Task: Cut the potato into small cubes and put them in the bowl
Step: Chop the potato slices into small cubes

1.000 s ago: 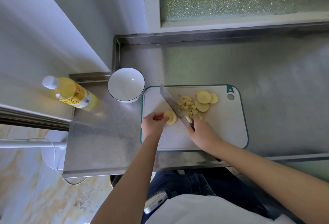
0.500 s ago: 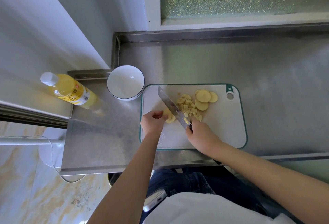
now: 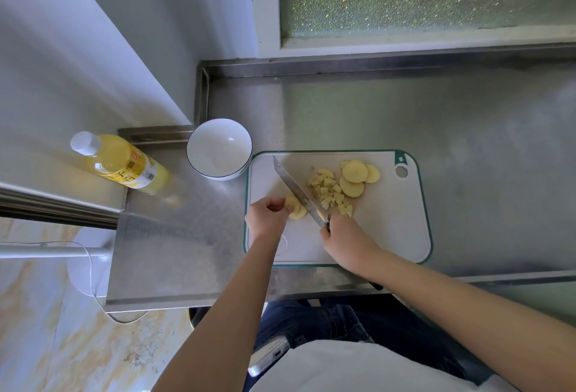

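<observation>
gripping the knife (image 3: 299, 193) by its handle, the right hand (image 3: 346, 235) sets the blade against stacked potato slices (image 3: 296, 208) that the left hand (image 3: 268, 220) pins with curled fingers on the cutting board (image 3: 389, 229). cubes (image 3: 330, 192) and round slices (image 3: 355, 176) lie right of the blade; the white bowl (image 3: 219, 148) sits just beside the board.

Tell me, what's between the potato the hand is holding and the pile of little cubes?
The knife blade, in the head view: it slants across the board between the potato piece and the cubes.
</observation>
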